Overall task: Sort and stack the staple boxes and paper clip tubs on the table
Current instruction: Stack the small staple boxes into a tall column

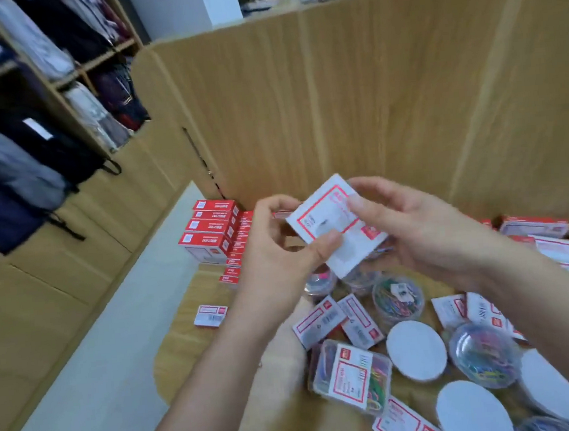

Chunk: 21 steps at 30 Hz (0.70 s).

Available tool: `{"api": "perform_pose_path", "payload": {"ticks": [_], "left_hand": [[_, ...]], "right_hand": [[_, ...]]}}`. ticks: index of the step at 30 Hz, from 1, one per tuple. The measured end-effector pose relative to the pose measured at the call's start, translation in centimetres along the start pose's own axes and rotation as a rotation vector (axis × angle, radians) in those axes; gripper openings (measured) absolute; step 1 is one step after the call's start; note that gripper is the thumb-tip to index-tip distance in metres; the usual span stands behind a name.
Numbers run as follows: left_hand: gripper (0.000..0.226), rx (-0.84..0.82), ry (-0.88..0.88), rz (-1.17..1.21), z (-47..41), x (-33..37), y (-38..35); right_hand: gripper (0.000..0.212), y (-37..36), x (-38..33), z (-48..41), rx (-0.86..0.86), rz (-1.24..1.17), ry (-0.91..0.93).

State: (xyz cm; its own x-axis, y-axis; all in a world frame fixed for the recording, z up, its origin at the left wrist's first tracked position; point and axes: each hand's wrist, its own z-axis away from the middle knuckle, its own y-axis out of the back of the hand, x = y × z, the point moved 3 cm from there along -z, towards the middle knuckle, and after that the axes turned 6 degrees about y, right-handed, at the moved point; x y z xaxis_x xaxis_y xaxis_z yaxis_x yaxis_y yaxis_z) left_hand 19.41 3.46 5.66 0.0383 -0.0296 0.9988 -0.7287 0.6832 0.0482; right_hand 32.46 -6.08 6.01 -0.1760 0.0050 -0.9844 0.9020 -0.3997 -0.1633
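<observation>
Left hand (279, 250) and right hand (419, 234) both pinch one staple box (325, 225), up above the desk (181, 344). Early days, I'd say: a red stack (211, 235) stands at the far left, but loose boxes (320, 322) and paper clip tubs (399, 300) lie scattered, unsorted.

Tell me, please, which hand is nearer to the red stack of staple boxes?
Left. The left hand is just right of the stack; the right hand is farther right, beyond the held box.

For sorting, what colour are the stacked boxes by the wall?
The stacked boxes are red and white, head view.
</observation>
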Motion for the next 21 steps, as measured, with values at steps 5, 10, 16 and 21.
{"api": "perform_pose_path", "payload": {"ticks": [5, 10, 16, 21], "left_hand": [[0.023, 0.218, 0.025, -0.112, 0.7, -3.4, 5.4], [0.041, 0.567, 0.047, -0.438, -1.3, -4.8, 14.8], [0.033, 0.234, 0.236, -0.079, -4.2, -5.1, 20.0], [0.077, -0.053, 0.182, -0.104, -3.9, -5.3, 22.9]], "right_hand": [[0.028, -2.2, 1.2, -2.7, -0.007, 0.325, 0.121], [0.022, -3.8, 0.7, -5.1, 0.001, 0.388, 0.209], [0.028, -12.9, 1.3, -9.5, -0.043, 0.809, 0.380], [0.030, -18.7, 4.4, -12.6, -0.059, 1.080, 0.454]]}}
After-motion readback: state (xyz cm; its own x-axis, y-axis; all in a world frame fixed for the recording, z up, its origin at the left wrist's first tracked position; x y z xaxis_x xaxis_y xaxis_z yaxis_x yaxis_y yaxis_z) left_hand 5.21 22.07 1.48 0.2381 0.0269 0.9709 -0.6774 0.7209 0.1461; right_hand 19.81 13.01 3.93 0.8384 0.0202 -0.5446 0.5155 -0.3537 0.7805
